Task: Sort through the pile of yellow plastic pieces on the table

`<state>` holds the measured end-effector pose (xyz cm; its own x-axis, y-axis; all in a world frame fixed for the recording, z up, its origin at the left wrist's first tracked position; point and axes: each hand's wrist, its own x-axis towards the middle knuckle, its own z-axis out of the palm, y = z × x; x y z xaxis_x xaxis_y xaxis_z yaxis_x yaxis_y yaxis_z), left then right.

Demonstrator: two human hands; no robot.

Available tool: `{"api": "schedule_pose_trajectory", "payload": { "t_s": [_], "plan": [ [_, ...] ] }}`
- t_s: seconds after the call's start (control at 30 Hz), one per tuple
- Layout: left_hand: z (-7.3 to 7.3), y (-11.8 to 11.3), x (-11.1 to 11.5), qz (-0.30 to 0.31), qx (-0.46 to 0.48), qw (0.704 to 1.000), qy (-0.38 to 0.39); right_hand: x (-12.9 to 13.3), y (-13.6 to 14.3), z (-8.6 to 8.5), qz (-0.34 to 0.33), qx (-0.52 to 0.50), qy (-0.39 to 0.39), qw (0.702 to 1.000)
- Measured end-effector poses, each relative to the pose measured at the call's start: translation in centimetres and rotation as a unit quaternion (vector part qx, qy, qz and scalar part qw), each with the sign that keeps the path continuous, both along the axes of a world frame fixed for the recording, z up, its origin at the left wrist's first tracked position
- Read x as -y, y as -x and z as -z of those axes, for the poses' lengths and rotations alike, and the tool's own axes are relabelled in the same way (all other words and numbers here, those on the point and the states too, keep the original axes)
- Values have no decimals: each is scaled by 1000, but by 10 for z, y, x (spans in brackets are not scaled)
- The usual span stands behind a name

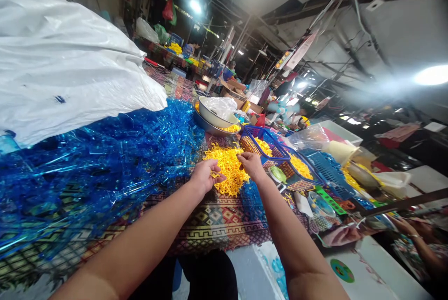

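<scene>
A heap of small yellow plastic pieces (229,176) lies on the patterned cloth in front of me. At its left edge is my left hand (205,176), palm turned inward, with thumb and fingers apart; whether a small yellow piece rests against the fingers is hard to tell. My right hand (251,164) hovers at the heap's right edge, its fingertips pinched together. What the pinch holds, if anything, is too small to make out. Left of the heap spreads a large pile of shiny blue transparent plastic pieces (140,155).
White sheeting (70,57) covers the far left. Behind the heap stand stacked bowls (213,115). On the right are blue baskets (280,150) with yellow pieces, a green object (278,174) and a blue crate (325,174). Another person's arm (420,244) shows at far right.
</scene>
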<state>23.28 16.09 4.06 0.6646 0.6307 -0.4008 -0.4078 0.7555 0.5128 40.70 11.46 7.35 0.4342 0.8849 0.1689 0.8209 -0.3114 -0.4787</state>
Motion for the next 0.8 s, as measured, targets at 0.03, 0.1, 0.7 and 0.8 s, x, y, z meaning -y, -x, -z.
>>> {"api": "schedule_pose_trajectory", "payload": {
  "t_s": [0.03,0.1,0.7,0.8],
  "plan": [
    [0,-1,2,2,19,1000,-8,1,7,-2,-30,-19,16,999],
    [1,-2,4,0,54,998,-20,2,20,-7,-93,-38,46,994],
    [-5,4,-10,-39,-9,999,31,4,17,7,15,264,175,948],
    [-5,5,-10,-17,7,1000,19,5,22,12,-19,315,190,930]
  ]
}}
